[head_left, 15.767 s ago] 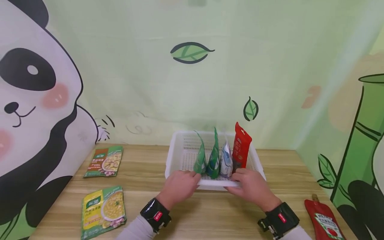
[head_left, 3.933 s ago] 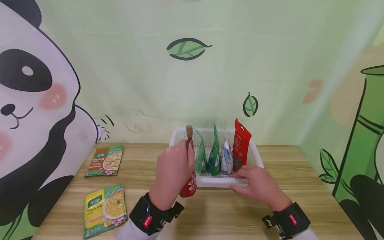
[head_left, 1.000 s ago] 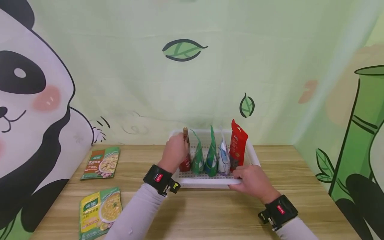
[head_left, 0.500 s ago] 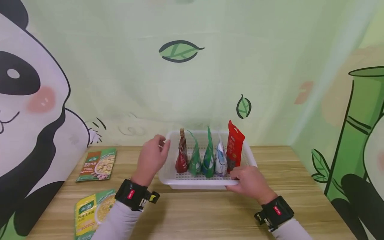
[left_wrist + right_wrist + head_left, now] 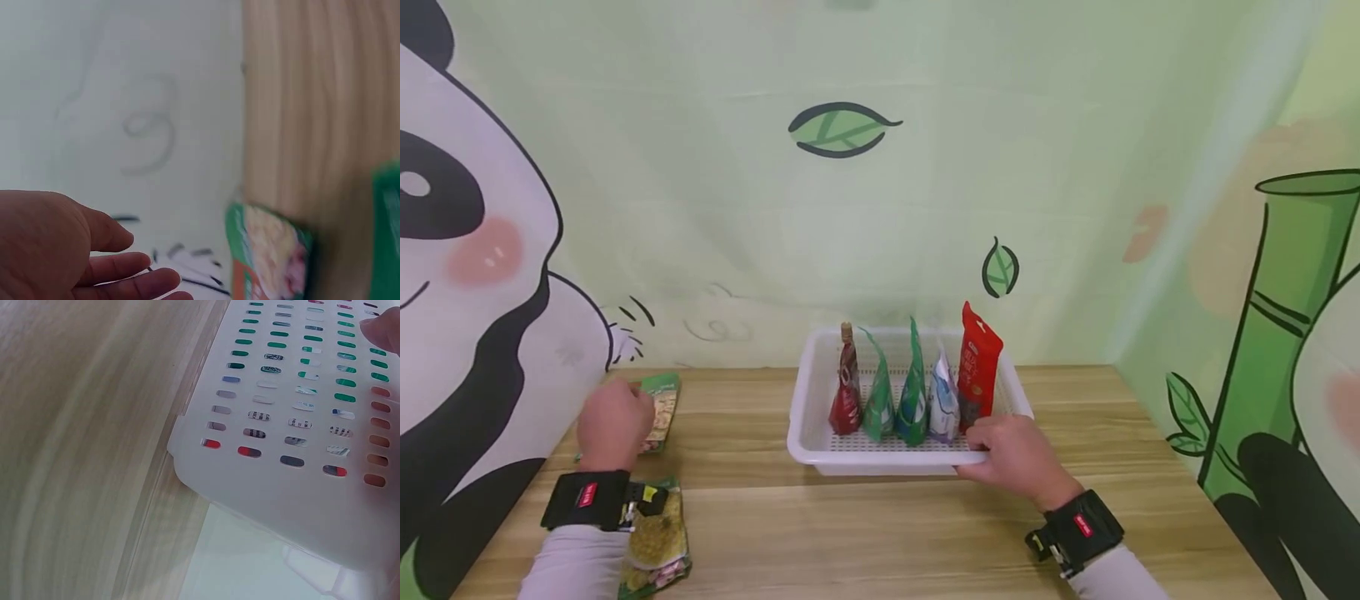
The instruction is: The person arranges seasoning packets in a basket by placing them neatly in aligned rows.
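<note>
My left hand (image 5: 615,423) hovers over the left of the table with nothing in it; in the left wrist view its fingers (image 5: 134,284) are loosely extended. Below it, partly covered, lies a green-and-brown soup packet (image 5: 664,407), beside it in the left wrist view. A yellow-and-green soup packet (image 5: 658,533) lies nearer, half hidden by the left wrist. My right hand (image 5: 1017,460) grips the front rim of a white perforated basket (image 5: 880,458), thumb underneath. Standing in the basket are a red ketchup pouch (image 5: 846,398), two green packets (image 5: 878,407), a white-blue packet (image 5: 943,407) and a red packet (image 5: 979,367).
The wooden table (image 5: 820,542) meets a printed cloth backdrop (image 5: 722,208) right behind the basket. The cloth also rises along the left and right sides, with a panda (image 5: 490,333) printed at left.
The ketchup pouch, first on the table's right, was carried by my left hand into the basket's left end and released. My left hand then swung left over the packets; the right kept its grip.
</note>
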`<state>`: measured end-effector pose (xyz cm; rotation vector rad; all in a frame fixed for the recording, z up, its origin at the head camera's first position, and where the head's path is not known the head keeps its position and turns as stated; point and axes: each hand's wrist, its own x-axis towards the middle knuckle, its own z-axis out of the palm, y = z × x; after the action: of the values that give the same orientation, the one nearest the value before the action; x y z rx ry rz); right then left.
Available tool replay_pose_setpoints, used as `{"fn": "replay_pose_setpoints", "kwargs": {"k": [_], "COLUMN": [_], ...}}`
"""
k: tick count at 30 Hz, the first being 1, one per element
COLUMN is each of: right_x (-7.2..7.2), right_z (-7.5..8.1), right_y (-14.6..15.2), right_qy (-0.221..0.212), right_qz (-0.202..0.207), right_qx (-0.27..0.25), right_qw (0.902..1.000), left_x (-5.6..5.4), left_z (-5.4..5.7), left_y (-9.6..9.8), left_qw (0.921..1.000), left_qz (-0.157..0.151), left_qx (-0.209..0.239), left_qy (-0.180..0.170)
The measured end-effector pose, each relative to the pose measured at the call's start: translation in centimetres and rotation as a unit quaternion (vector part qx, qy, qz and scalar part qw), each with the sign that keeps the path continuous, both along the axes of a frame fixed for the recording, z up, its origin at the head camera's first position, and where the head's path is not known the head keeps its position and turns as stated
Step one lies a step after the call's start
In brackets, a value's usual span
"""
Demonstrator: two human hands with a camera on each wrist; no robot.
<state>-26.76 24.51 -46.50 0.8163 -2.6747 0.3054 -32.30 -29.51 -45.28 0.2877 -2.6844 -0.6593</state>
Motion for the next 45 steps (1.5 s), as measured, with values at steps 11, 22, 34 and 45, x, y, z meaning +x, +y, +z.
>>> {"fn": "replay_pose_setpoints", "kwargs": {"k": [11,22,34,45], "right_x": [0.1,0.1,0.2,0.3], "right_z": [-0.1,-0.1,-0.1,0.0], "right_y": [0.3,0.3,0.1,0.1], "right_qy": [-0.001,-0.005,-0.018,0.002], "right_qz": [-0.003,0.002,0.003,0.012], "right_qx": [-0.004,-0.01,-0.013,-0.013], "right_qw": [1.0,0.9999,0.9998,0.9998], "left_x": [-1.6,-2.2,-2.5,-2.5], "left_z": [-1.8,-3.6,-4.7,-5.0], "left_y": [-4.4,-5.5,-6.5,-6.5], "left_qw": [0.9801,0.9593,0.9638,0.9568], "left_qz": [0.088,0.115,0.116,0.14], "left_qx": [0.047,0.086,0.068,0.097], "left_qy": [-0.172,-0.243,-0.23,-0.236]}}
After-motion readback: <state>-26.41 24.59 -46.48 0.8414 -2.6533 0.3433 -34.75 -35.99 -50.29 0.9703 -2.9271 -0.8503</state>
